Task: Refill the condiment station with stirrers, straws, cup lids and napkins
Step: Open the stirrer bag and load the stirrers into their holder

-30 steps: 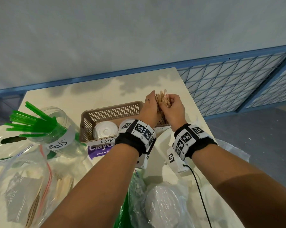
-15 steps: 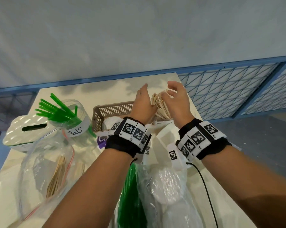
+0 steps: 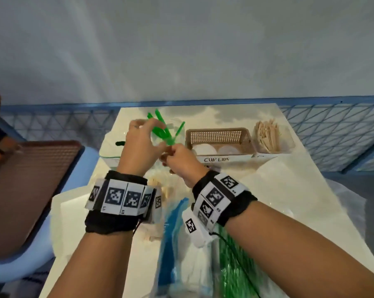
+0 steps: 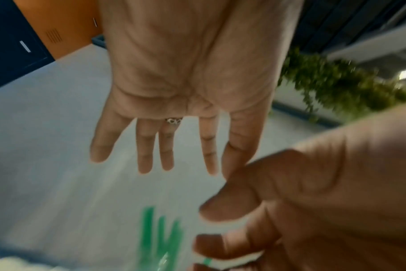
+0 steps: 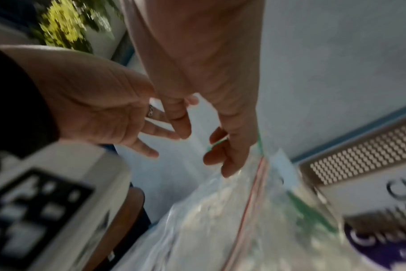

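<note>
The refill is judged to be partly done. The wooden stirrers are found standing upright in a clear holder at the right end of the station, and this item appears dealt with. The brown mesh basket labelled "CUP LIDS" is seen just beside the holder, with two white cup lids lying in it; it looks lightly stocked, so topping up may remain. The green straws are noted splayed in a clear jar to the left of the basket, and attention is being given to them now. The left hand is held over the jar with fingers straight and spread, gripping nothing, as the left wrist view confirms. The right hand is found with fingers curled and a green straw pinched between them at the jar's near side; the right wrist view, though blurred, shows green between its fingers. A white napkin dispenser is largely hidden behind the left hand, and its fill cannot be told. Supply bags are seen on the near part of the table: a bag of green straws and a clear zip bag whose contents are unclear. Straws, lids and napkins are judged still outstanding.
</note>
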Tool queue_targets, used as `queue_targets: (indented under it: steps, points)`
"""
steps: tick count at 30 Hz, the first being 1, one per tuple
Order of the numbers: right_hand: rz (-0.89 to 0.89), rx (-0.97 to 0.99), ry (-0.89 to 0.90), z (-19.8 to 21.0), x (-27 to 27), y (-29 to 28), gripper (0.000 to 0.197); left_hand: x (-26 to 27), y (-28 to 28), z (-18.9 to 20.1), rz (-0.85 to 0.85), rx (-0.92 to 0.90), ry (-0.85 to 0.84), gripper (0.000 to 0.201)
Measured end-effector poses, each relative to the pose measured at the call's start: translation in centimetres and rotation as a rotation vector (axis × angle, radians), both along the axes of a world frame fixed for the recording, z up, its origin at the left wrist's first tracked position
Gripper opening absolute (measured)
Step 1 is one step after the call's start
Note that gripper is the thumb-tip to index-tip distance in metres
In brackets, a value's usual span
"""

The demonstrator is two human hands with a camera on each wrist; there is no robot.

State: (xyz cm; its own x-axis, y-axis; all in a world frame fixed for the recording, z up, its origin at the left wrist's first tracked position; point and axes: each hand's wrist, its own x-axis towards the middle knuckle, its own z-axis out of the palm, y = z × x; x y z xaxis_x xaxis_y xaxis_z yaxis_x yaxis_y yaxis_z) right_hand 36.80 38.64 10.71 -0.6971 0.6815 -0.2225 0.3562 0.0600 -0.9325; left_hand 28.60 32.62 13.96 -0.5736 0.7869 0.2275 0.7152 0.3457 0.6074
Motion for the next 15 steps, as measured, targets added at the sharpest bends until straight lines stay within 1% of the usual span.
queue_targets:
  steps: [1, 2, 3, 4, 5, 7, 9, 11, 13, 15]
  points:
    - [0.054, 0.017, -0.050, -0.8, -0.8, -1.0, 0.014, -0.7, -1.1, -1.6, 0.025, -0.078, -0.058, 0.055]
    - [0.085, 0.040, -0.121, -1.6, -1.5, -2.0, 0.015, -1.4, -2.1, -3.1, 0.058, -0.151, -0.104, 0.067]
    - [0.093, 0.051, -0.203, -2.6, -2.1, -2.8, 0.023, -2.1, -3.0, -4.5, 0.087, -0.232, -0.138, 0.075]
    - [0.082, 0.038, -0.282, -3.6, -2.7, -3.5, 0.036, -2.8, -3.8, -5.8, 0.102, -0.315, -0.156, 0.076]
    - [0.076, 0.025, -0.353, -4.5, -3.3, -4.2, 0.044, -3.6, -4.5, -6.9, 0.100, -0.382, -0.171, 0.073]
    - [0.103, 0.041, -0.464, -6.0, -4.5, -5.3, 0.042, -5.0, -5.6, -8.5, 0.080, -0.400, -0.248, 0.058]
    - [0.124, 0.078, -0.567, -7.2, -5.4, -6.0, 0.040, -6.0, -6.3, -9.1, 0.090, -0.327, -0.414, 0.047]
    - [0.118, 0.104, -0.650, -8.4, -6.2, -6.3, 0.043, -6.7, -6.6, -9.4, 0.115, -0.227, -0.560, 0.038]
    - [0.078, 0.104, -0.740, -10.0, -7.2, -6.5, 0.049, -7.0, -6.7, -9.3, 0.125, -0.162, -0.609, 0.032]
    - [-0.015, 0.082, -0.810, -11.0, -8.1, -6.8, 0.059, -7.1, -6.7, -9.3, 0.092, -0.136, -0.622, 0.028]
